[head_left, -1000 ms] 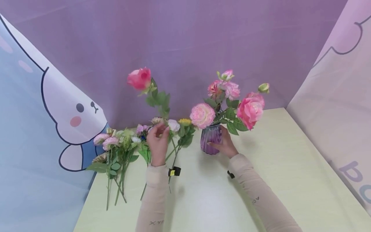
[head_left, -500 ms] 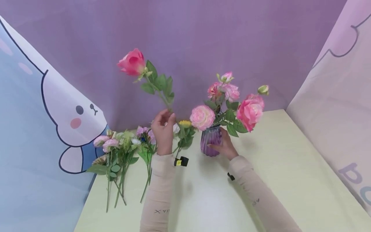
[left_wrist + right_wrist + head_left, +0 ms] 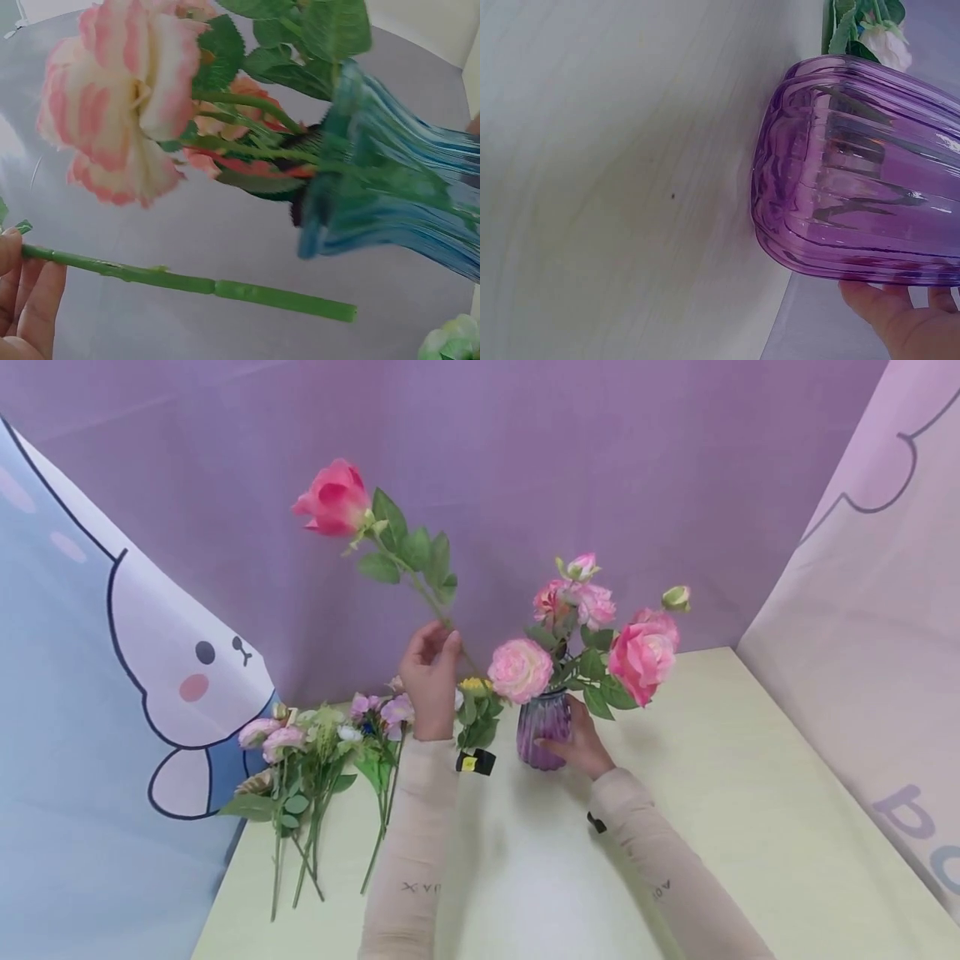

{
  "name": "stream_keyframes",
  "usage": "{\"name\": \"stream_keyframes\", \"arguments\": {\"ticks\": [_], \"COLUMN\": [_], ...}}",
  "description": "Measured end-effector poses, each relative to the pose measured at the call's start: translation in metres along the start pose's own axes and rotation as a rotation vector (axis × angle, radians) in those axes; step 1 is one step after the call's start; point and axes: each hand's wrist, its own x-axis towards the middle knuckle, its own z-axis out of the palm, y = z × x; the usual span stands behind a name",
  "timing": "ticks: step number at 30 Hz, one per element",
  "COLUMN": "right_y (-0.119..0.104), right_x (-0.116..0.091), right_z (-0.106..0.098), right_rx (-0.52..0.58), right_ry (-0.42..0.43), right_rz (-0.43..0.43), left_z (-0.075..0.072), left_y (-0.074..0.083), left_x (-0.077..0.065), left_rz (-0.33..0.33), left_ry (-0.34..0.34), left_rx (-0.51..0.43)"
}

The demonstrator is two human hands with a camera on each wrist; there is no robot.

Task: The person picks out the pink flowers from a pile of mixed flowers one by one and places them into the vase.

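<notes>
My left hand [image 3: 430,685] pinches the green stem of a deep pink artificial rose [image 3: 333,500], raised above the table with its bloom tilted up and left. In the left wrist view, the bare lower stem [image 3: 172,279] points toward the vase, below its glass rim and apart from it. My right hand [image 3: 588,745] grips the side of a ribbed purple glass vase [image 3: 542,735] that stands upright. In the right wrist view, fingers [image 3: 911,322] lie along the vase wall. Several pink flowers [image 3: 643,658] and a pale pink round bloom [image 3: 521,670] stand in it.
Loose artificial flowers lie on the table [image 3: 525,893] at left, with pink blooms [image 3: 283,739], purple blossoms [image 3: 393,710] and green stems. A yellow flower [image 3: 474,685] lies behind my left wrist. A purple backdrop [image 3: 480,468] rises behind; printed cloth hangs at both sides.
My left hand has lifted the rose up and slightly right, away from the loose flowers, bringing its stem nearer the vase. My right hand has stayed on the vase.
</notes>
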Motion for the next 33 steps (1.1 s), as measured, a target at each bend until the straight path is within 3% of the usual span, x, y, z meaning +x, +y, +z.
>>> {"name": "stream_keyframes", "arguments": {"ticks": [8, 20, 27, 33], "right_y": [-0.001, -0.002, 0.0, 0.001], "right_x": [0.0, 0.0, 0.001, 0.001], "right_z": [-0.001, -0.001, 0.0, 0.0], "right_rx": [-0.003, 0.012, 0.027, 0.012], "right_ry": [0.002, 0.012, 0.011, 0.028], "right_rz": [-0.006, -0.021, -0.024, -0.053], "left_z": [0.017, 0.033, 0.039, 0.04], "left_y": [0.012, 0.016, 0.004, -0.014], "left_x": [0.011, 0.017, 0.02, 0.017], "left_rz": [0.008, 0.026, -0.044, -0.092], "left_ry": [-0.02, -0.002, -0.011, -0.049], "left_rx": [-0.102, -0.155, -0.193, -0.134]}}
